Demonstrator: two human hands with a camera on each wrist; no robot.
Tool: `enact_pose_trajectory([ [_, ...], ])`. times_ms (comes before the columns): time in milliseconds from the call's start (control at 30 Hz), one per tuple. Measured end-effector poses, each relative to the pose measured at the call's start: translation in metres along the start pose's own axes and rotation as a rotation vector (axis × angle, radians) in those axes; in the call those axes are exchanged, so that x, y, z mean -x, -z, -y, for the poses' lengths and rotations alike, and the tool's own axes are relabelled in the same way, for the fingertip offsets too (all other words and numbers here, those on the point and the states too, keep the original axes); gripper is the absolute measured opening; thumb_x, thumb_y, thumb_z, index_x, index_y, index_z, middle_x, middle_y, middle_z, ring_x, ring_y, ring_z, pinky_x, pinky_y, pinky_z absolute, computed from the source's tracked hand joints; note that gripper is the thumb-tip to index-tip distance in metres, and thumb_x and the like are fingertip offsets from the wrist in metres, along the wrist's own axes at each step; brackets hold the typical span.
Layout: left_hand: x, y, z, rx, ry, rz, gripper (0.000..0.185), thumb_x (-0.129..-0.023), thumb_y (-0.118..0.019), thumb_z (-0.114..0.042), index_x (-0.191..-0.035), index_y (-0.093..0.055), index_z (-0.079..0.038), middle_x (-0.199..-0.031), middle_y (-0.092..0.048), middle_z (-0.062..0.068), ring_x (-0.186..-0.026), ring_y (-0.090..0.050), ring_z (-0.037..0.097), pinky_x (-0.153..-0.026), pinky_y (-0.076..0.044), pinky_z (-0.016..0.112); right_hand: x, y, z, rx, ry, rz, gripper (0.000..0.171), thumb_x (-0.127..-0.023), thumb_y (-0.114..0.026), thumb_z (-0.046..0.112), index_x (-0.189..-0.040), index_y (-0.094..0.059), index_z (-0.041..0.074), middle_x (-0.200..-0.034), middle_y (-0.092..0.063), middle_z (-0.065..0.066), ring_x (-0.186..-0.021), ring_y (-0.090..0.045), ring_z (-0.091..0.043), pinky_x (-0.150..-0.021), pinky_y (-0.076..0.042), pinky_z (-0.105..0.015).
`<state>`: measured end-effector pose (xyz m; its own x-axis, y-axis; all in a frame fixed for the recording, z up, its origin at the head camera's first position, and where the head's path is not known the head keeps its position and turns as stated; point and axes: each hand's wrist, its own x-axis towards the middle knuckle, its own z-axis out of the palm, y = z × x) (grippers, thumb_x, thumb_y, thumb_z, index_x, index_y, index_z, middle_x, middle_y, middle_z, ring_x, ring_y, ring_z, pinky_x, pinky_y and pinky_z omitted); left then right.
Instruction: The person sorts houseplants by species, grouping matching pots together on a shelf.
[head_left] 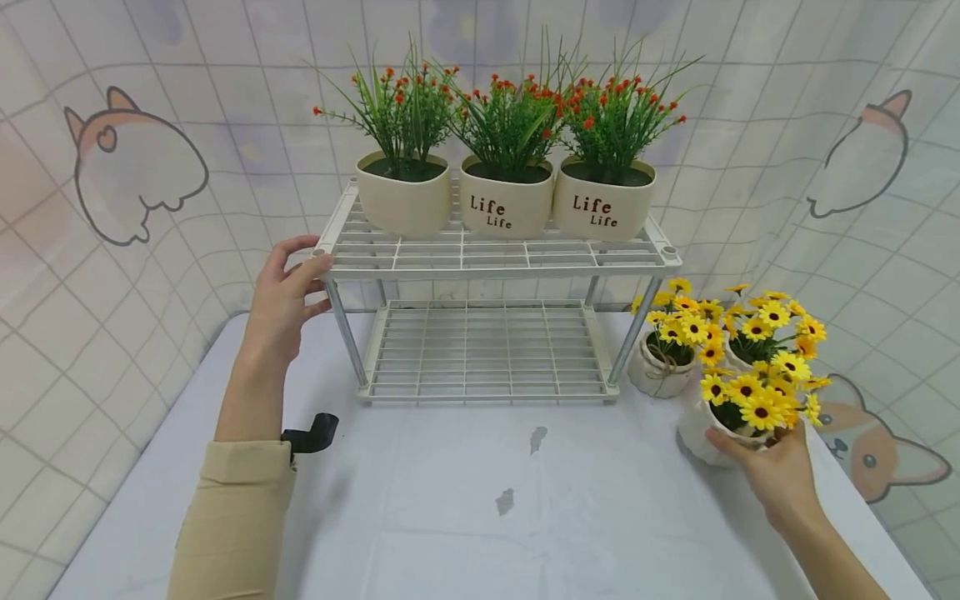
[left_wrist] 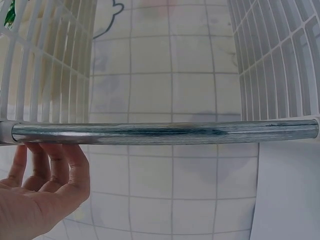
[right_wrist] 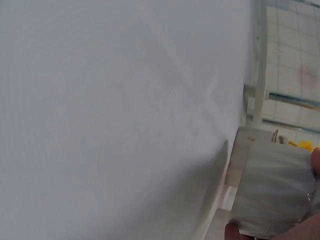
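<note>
From the head view I have my left hand [head_left: 287, 293] at the front left corner of the white wire rack [head_left: 495, 255], thumb lying on the top shelf's corner and fingers loosely spread beside the chrome post [head_left: 344, 329]; the left wrist view shows those fingers [left_wrist: 60, 170] relaxed just beside the post, and I cannot tell whether they actually touch it. My right hand [head_left: 776, 468] is down on the table [head_left: 465, 517] at the right, fingers curled round the white pot of yellow flowers [head_left: 753, 407], which sits on the tabletop nearest me, well right of the rack (the right wrist view gives only a blurred pale side of the pot and a fingertip at the edge). Just behind it stand two more yellow flower pots [head_left: 686, 342], close together, the left one near the rack's front right leg. The top shelf carries three cream pots of red-flowered grass [head_left: 510, 158] in a row along its back, filling most of the width; the lower shelf [head_left: 483, 346] lies open between the posts. A black strap clip [head_left: 311, 433] pokes out at my left cuff, and two small grey marks [head_left: 521, 471] show on the cloth before the rack.
</note>
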<state>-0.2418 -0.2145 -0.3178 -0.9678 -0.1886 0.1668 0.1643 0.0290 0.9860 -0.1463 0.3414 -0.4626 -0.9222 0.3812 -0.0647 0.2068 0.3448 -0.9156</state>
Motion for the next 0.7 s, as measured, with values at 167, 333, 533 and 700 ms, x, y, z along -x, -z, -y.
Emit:
enact_pose_trajectory([
  [167, 0.0, -0.001, 0.0, -0.032, -0.007, -0.011, 0.044, -0.102, -0.065, -0.032, -0.142, -0.05, -0.023, -0.126, -0.062, 0.011, -0.103, -0.057, 0.021, -0.092, -0.042, 0.043, 0.012, -0.011, 0.015, 0.005, 0.063, 0.143, 0.121, -0.086, -0.087, 0.028, -0.164, 0.004, 0.014, -0.167, -0.011, -0.024, -0.151, -0.014, -0.046, -0.118, -0.012, -0.061],
  [333, -0.001, -0.002, 0.001, -0.081, -0.015, -0.023, 0.046, -0.103, -0.063, -0.035, -0.145, -0.048, -0.023, -0.133, -0.059, 0.015, -0.104, -0.057, 0.021, -0.094, -0.042, 0.045, 0.025, -0.032, 0.032, 0.008, 0.109, 0.264, 0.119, -0.084, -0.088, 0.025, -0.163, 0.0, 0.008, -0.165, -0.017, -0.026, -0.15, -0.017, -0.047, -0.117, -0.015, -0.064],
  [533, 0.0, -0.001, 0.0, -0.076, -0.008, -0.026, 0.047, -0.103, -0.063, -0.035, -0.145, -0.048, -0.023, -0.127, -0.061, 0.009, -0.103, -0.057, 0.02, -0.094, -0.042, 0.044, 0.035, -0.063, 0.051, -0.024, 0.181, 0.377, 0.11, -0.083, -0.089, 0.018, -0.16, -0.013, 0.006, -0.161, -0.027, -0.022, -0.149, -0.023, -0.044, -0.114, -0.022, -0.065],
  [700, 0.0, 0.0, 0.0, -0.046, 0.001, -0.018, 0.045, -0.102, -0.065, -0.034, -0.144, -0.049, -0.023, -0.127, -0.061, 0.011, -0.102, -0.057, 0.02, -0.093, -0.042, 0.044, 0.036, -0.091, 0.062, -0.032, 0.251, 0.444, 0.102, -0.084, -0.088, 0.019, -0.159, -0.02, 0.008, -0.159, -0.033, -0.019, -0.147, -0.03, -0.042, -0.112, -0.027, -0.065],
])
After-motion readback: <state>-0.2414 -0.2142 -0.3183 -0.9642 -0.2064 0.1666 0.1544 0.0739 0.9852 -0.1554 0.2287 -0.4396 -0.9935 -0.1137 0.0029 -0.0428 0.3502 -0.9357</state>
